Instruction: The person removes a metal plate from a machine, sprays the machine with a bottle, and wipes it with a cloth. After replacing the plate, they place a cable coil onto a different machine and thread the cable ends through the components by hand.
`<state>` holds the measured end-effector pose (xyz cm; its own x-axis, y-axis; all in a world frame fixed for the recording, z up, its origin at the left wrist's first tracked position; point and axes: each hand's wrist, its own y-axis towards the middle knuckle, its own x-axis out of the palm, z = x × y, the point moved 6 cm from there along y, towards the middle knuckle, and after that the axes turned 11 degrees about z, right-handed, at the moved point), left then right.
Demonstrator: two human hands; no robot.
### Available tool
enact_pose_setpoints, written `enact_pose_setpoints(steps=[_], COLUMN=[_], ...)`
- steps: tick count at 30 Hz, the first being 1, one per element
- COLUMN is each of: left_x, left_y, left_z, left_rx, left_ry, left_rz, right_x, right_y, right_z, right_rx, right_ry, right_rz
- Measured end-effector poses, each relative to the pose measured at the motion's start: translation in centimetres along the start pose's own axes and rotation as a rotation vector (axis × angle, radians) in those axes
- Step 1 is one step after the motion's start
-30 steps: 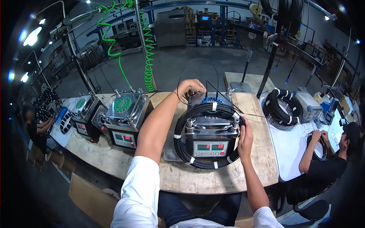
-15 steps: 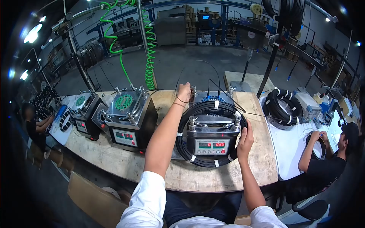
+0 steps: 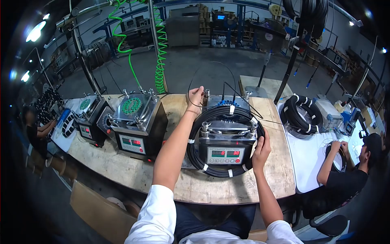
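Observation:
A large coil of black cable (image 3: 194, 156), bound with white tape, leans upright round the front of a pressure polishing machine (image 3: 227, 142) with a red-lit display. My right hand (image 3: 261, 152) is closed on the coil's right side. Beyond the coil, my left hand (image 3: 196, 98) is raised by the machine's back left post, its fingers pinched together. A thin black cable (image 3: 234, 79) loops up behind the machine and comes down by my left wrist. What the left fingertips hold is too small to make out. Blue connector holders (image 3: 224, 104) sit on the machine's top, partly hidden.
Two more polishing machines with green pads (image 3: 131, 106) stand left on the wooden bench (image 3: 183, 189). Green coiled air hoses (image 3: 159, 53) hang behind. Another cable coil (image 3: 301, 116) lies right on a white table (image 3: 300, 175), where a person (image 3: 345, 175) handles cable. Another person works far left.
My left hand has turned and shifted slightly left, its fingertips now showing more. The right hand stays on the coil. The person at right has brought their hands slightly lower.

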<state>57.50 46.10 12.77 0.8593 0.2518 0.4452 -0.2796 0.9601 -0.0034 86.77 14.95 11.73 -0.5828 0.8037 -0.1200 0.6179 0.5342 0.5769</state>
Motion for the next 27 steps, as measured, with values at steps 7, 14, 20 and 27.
enact_pose_setpoints(steps=[7,14,20,27], left_x=[0.3,-1.6,-3.9,-5.6], left_y=[-1.7,-4.2,-17.1,-26.4], left_z=[-0.5,2.6,8.9,9.5], left_rx=[-0.217,0.062,0.611,1.345], left_ry=[-0.331,0.098,0.386,0.511], left_rz=[-0.034,-0.056,-0.140,0.113], right_x=[0.1,0.2,0.0,0.0], right_y=[0.1,0.2,0.0,0.1], right_z=[-0.3,0.7,-0.2,-0.3], right_rx=[0.004,-0.183,-0.018,-0.027], right_ry=[0.011,-0.027,0.000,0.010], right_rz=[-0.001,0.077,-0.013,-0.008])
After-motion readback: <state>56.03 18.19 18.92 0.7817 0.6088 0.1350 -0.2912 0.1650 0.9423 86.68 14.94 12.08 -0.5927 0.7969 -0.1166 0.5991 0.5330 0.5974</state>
